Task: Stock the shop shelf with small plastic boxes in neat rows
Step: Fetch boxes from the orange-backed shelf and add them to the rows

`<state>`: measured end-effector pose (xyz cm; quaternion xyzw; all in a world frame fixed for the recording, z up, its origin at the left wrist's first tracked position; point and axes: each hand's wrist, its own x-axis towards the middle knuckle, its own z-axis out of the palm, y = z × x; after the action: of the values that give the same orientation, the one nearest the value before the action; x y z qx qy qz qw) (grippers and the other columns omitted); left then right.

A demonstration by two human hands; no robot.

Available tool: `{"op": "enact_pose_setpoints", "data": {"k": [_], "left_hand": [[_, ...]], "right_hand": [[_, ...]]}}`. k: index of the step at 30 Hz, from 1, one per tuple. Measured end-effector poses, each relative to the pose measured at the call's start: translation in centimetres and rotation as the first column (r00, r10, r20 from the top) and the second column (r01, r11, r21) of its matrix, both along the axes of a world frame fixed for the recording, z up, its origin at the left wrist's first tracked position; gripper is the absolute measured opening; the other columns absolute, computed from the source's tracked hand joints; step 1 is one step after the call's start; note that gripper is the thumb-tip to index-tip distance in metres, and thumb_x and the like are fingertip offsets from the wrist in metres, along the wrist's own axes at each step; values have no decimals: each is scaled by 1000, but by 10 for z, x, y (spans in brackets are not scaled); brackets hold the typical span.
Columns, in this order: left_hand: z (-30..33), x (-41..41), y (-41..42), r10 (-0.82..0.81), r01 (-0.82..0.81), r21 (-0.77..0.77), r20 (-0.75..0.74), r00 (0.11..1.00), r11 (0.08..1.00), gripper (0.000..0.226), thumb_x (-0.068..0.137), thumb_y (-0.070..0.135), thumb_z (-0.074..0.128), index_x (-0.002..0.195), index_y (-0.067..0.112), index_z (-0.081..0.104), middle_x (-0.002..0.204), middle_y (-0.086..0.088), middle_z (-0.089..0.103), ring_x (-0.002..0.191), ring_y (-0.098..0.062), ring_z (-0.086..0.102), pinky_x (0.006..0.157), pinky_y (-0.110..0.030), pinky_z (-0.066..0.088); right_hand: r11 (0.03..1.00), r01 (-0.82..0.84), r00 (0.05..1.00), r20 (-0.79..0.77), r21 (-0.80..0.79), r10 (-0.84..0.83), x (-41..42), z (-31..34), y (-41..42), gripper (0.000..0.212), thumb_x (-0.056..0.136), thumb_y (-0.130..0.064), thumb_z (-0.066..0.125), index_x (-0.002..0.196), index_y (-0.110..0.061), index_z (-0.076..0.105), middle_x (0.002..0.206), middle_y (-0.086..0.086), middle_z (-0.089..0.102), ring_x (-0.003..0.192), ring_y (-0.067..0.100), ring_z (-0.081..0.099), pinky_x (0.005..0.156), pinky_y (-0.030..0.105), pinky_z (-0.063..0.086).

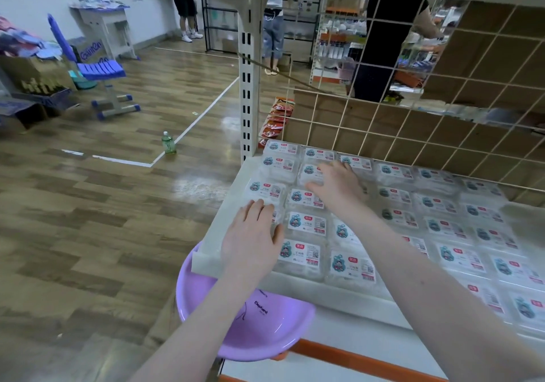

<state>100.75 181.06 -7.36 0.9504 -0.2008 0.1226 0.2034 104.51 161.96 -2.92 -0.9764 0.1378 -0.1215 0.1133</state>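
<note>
Down on the white shelf [236,181], clear plastic boxes [306,224] with printed labels lie flat in rows, from the near lip to the wire grid [413,110] at the far side, and run off to the right.

Left hand [250,237] lies palm down on the boxes at the shelf's near left corner, fingers straight and relaxed, gripping nothing; its fingertips reach the third box back in the leftmost column. Right hand [336,185] lies farther in, on the second and third columns, fingers spread and slack, resting on box tops with the thumb out to the left; no box is pinched or lifted.

Below the near left corner a purple basin [265,331] sits on a lower shelf, partly hidden by the left forearm. Beyond the grid stand brown cartons [486,66] and red packets [277,122].

Left of the shelving, a green bottle [168,143] stands on the wood floor beside a white tape line, and a blue chair [100,69] stands farther off. People stand at the far side.
</note>
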Motion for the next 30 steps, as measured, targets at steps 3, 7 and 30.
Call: {"op": "enact_pose_setpoints", "data": {"k": [3, 7, 30], "left_hand": [[-1, 1, 0, -5, 5, 14, -16, 1000, 1000, 45, 95, 40, 40, 134, 17, 47, 143, 2, 43, 135, -18, 33, 107, -29, 28], [1, 0, 0, -12, 12, 2, -28, 1000, 1000, 45, 95, 37, 44, 133, 13, 48, 141, -3, 45, 133, -23, 37, 107, -32, 31], [24, -34, -34, -215, 214, 38, 37, 976, 976, 36, 89, 30, 59, 113, 4, 61, 120, -14, 58, 117, -32, 51, 97, -40, 40]], "right_hand": [[1000, 14, 1000, 0, 15, -14, 2, 1, 2, 54, 88, -40, 58, 137, -21, 44, 137, 5, 46, 128, 27, 38, 99, 42, 37], [1000, 21, 1000, 3, 19, -21, 5, 0, 4, 53, 89, -39, 57, 137, -19, 44, 139, 5, 44, 126, 27, 40, 98, 40, 38], [895, 432, 889, 115, 112, -443, -214, -19, -78, 40, 91, -33, 55, 125, -11, 56, 127, 10, 54, 113, 31, 49, 88, 38, 40]]}}
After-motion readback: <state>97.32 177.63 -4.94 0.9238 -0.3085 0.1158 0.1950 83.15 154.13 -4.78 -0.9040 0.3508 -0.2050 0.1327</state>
